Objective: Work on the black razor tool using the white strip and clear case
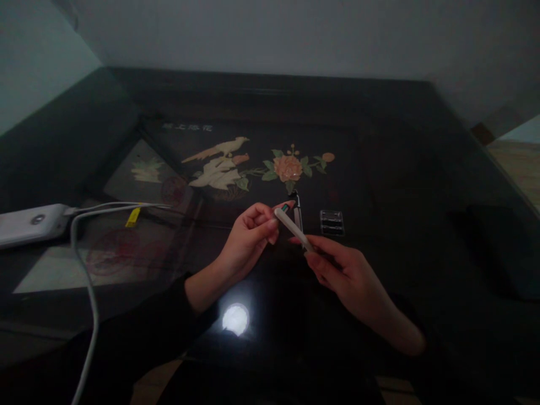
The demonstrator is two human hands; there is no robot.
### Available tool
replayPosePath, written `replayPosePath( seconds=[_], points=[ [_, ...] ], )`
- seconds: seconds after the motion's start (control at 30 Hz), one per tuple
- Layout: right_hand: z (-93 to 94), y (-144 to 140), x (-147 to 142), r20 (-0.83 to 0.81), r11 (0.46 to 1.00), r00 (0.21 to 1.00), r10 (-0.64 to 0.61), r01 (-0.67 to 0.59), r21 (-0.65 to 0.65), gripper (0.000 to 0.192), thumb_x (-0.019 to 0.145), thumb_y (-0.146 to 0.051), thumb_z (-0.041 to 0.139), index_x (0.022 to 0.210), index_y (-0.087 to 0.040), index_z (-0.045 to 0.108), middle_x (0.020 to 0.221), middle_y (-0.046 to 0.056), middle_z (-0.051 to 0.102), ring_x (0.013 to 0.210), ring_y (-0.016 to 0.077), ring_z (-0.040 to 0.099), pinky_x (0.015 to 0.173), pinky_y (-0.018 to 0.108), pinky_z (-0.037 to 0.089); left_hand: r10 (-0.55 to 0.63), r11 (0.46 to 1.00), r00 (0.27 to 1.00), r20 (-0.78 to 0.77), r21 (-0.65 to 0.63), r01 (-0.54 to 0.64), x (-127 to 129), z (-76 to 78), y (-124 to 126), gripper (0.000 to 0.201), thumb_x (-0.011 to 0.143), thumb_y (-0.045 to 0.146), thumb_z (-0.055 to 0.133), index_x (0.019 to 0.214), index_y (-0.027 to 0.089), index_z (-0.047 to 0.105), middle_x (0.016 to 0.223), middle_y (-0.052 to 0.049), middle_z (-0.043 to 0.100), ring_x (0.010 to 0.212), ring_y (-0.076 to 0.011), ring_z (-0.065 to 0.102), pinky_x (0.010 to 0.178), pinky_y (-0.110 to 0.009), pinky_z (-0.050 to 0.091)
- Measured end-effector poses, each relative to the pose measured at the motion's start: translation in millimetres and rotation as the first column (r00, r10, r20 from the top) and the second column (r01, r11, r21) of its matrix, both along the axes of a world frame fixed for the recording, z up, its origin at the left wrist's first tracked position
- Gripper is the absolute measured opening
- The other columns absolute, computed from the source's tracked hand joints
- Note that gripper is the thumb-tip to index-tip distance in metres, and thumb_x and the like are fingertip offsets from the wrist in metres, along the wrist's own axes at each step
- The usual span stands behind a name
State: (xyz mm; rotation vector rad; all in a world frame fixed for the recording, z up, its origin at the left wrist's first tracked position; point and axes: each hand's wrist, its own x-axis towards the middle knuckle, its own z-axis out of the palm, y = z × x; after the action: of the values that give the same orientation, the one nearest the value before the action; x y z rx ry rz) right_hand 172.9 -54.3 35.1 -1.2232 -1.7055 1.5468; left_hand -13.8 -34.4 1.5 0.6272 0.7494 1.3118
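A slim white pen-like stick [292, 226] with a green tip is held between both hands above the dark glossy table [379, 169]. My right hand [341, 270] grips its lower end. My left hand [248, 239] pinches its upper end near the green tip with thumb and fingertips. Just behind the hands lie a small dark clip-like piece [297, 212] and a small clear plastic case [332, 222] on the table.
A white power bank [31, 224] lies at the left with white cables [84, 270] running toward me. The tabletop carries an inlaid bird [219, 160] and flower [288, 167] picture. A lamp's reflection [235, 319] glares near the front edge.
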Motion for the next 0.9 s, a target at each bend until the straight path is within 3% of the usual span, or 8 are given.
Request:
replayPosePath(
  seconds=[0.27,0.47,0.77,0.9],
  points=[
    [-7.4,6,4,0.142,0.981,0.978,-0.150,0.129,0.144,0.041,0.092,-0.036,0.052,0.119,-0.012,0.070,0.062,0.001,0.056,0.054,0.0139,0.048,0.049,0.025,0.038,-0.012,1.000,1.000,0.001,0.004,0.012,1,1.0,-1,0.037,0.062,0.030,0.090,0.069,0.016,0.056,0.057,0.006,0.059,0.042,-0.0013,0.042,0.051,-0.015,0.038],
    [-11.6,7,6,0.157,0.975,0.972,-0.176,0.150,0.163,0.042,0.092,-0.037,0.052,0.121,-0.011,0.069,0.068,0.004,0.062,0.058,0.0153,0.053,0.052,0.026,0.041,-0.011,1.000,1.000,0.009,-0.006,0.011,2,1.5,-1,0.036,0.061,0.030,0.090,0.068,0.016,0.058,0.050,0.008,0.054,0.042,-0.0021,0.043,0.051,-0.015,0.037],
    [-2.8,2,1,0.075,0.995,0.995,-0.072,0.066,0.069,0.037,0.093,-0.035,0.052,0.114,-0.011,0.071,0.060,-0.002,0.049,0.051,0.0109,0.041,0.045,0.023,0.033,0.001,1.000,1.000,-0.008,0.009,-0.001,0,1.4,0,0.037,0.061,0.030,0.090,0.070,0.016,0.058,0.056,0.005,0.061,0.042,-0.0017,0.043,0.051,-0.016,0.038],
    [1.9,0,-1,-0.001,1.000,1.000,-0.004,0.004,0.000,0.035,0.094,-0.033,0.051,0.116,-0.013,0.070,0.060,-0.004,0.044,0.049,0.0087,0.034,0.043,0.022,0.029,0.017,1.000,1.000,-0.019,-0.013,-0.018,1,2.4,1,0.038,0.059,0.030,0.091,0.071,0.016,0.057,0.078,0.000,0.072,0.044,-0.0011,0.043,0.049,-0.017,0.039]
  ],
)
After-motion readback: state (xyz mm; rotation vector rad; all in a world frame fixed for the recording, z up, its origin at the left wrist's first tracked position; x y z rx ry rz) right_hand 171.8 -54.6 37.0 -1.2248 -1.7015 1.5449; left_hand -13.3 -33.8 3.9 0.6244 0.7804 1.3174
